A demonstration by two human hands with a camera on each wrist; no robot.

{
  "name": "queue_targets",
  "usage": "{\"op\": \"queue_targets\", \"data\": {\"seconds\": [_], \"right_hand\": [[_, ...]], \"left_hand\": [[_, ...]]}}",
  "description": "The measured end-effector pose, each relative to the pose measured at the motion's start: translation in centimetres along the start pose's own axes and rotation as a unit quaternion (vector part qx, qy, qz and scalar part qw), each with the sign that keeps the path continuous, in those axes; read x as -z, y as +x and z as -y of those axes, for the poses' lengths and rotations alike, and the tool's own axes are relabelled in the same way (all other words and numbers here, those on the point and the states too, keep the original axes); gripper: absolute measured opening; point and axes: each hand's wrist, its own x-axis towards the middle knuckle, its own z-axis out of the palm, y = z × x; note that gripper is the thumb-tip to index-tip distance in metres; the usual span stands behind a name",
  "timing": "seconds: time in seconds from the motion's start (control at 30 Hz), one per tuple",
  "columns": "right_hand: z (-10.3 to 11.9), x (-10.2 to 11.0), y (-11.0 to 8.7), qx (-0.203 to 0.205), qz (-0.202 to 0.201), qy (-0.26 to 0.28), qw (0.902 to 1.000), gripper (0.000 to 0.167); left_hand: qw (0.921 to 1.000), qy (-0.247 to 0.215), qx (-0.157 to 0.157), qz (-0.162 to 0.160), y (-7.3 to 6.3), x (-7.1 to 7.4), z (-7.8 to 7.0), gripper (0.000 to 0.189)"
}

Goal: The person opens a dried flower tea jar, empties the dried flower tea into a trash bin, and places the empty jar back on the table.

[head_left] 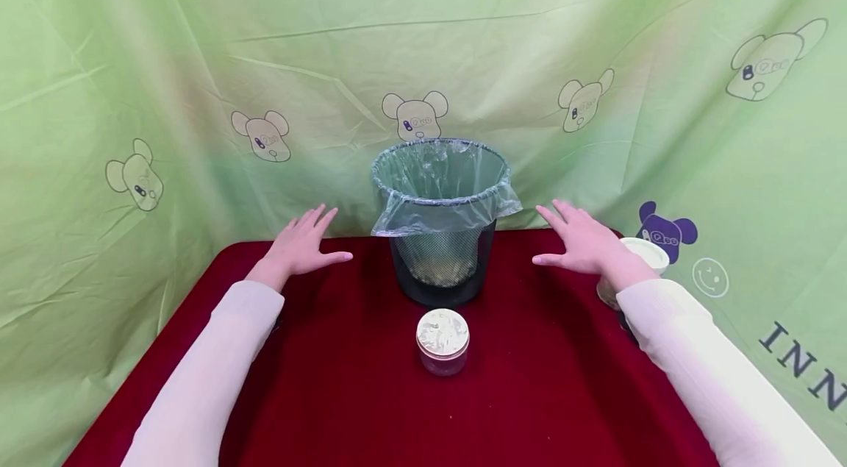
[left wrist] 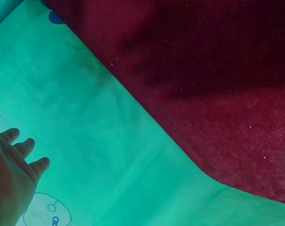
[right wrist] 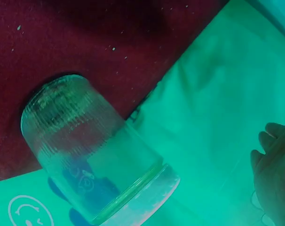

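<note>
The left hand point(head_left: 301, 243) hovers left of the mesh bin point(head_left: 445, 261), fingers straight, thumb spread wide, holding nothing; the right hand point(head_left: 581, 240) mirrors it on the bin's right, also empty; a clear bag point(head_left: 442, 218) lines the bin; a small lidded jar point(head_left: 443, 343) stands just in front of it; a white-lidded glass jar point(head_left: 650, 254) stands farther right of it, partly behind the right wrist point(head_left: 629, 268).

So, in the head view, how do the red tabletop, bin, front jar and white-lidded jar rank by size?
1. Red tabletop
2. Bin
3. Front jar and white-lidded jar: unsure which looks larger, since the latter is partly hidden.
</note>
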Motion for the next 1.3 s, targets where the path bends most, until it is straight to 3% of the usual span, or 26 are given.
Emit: {"op": "queue_targets", "data": {"seconds": [0.27, 0.57, 1.3], "right_hand": [[1.1, -0.1, -0.4, 0.024, -0.004, 0.005, 0.9997, 0.099], [2.5, -0.5, -1.6, 0.024, -0.019, 0.058, 0.9978, 0.098], [6.7, -4.5, -4.0, 0.046, -0.026, 0.182, 0.9819, 0.096]], "left_hand": [[0.9995, -0.004, -0.028, -0.013, -0.4, -0.2, -0.7, 0.108], [0.9983, -0.007, -0.056, -0.018, -1.0, -0.2, -2.0, 0.103], [0.9889, -0.093, -0.114, -0.024, -3.8, -2.3, -5.7, 0.092]]}}
